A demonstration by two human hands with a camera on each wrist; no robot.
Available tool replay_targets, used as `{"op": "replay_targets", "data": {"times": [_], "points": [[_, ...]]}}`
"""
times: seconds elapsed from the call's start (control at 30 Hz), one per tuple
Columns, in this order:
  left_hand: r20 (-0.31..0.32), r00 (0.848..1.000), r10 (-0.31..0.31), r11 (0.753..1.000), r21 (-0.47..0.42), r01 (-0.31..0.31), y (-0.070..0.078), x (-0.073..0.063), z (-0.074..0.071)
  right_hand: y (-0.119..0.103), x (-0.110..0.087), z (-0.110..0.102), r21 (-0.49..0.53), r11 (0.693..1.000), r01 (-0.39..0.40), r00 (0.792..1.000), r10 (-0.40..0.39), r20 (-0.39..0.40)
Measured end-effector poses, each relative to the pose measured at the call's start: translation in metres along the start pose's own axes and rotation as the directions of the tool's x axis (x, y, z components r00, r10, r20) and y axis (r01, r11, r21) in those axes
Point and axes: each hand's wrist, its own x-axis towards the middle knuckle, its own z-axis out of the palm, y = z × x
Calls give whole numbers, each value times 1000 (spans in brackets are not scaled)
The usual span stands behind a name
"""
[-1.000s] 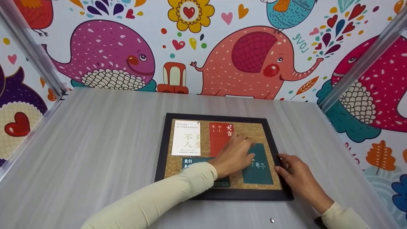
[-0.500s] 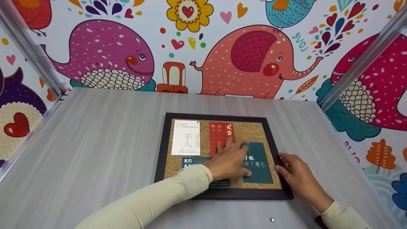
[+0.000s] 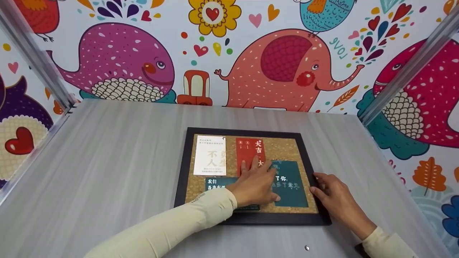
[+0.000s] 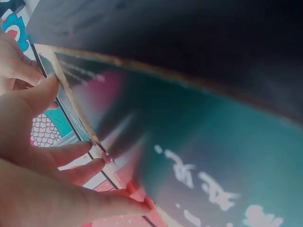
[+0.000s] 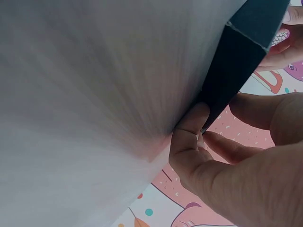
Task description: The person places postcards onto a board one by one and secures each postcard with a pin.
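A black-framed corkboard (image 3: 283,150) lies on the table with several cards on its cork. In the head view my left hand (image 3: 252,186) is spread over the board, fingers extended across the red card (image 3: 245,148) and thumb at the edge of the teal card (image 3: 290,182). It partly hides a dark green card (image 3: 215,182) below. A white card (image 3: 209,154) is at the board's upper left. My right hand (image 3: 337,197) holds the right side of the black frame. In the right wrist view, its fingers (image 5: 189,137) are bent against the frame's outer edge (image 5: 232,66).
A small shiny pin-like piece (image 3: 307,247) lies on the grey table (image 3: 118,161) near the front. Behind stands a wall (image 3: 247,46) printed with cartoon animals, and metal posts (image 3: 398,79) rise at both sides.
My left hand has gone from bent fingers over the teal card to spread fingers, shifting left and slightly nearer, so more of the teal card's lettering shows. The right hand stays put.
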Motion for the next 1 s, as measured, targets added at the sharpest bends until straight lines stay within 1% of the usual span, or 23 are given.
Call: {"op": "replay_targets", "data": {"times": [0.27,0.5,0.6,0.83,1.0], "points": [[9,1000,11,1000,8,-11,-3,0,0,0,-1,-1,2,1000,1,1000,-1,3],[14,1000,4,1000,-3,-4,-3,0,1,1,0,1,-12,1000,24,999,-25,-20],[16,1000,5,1000,0,-5,-3,0,1,2,0,1,-18,1000,25,1000,-25,-14],[16,1000,9,1000,20,-9,-2,0,1,1,1,1,-6,1000,0,1000,0,2],[39,999,10,1000,22,-10,-4,-1,-1,1,1,0,-2,1000,-7,1000,7,5]]}}
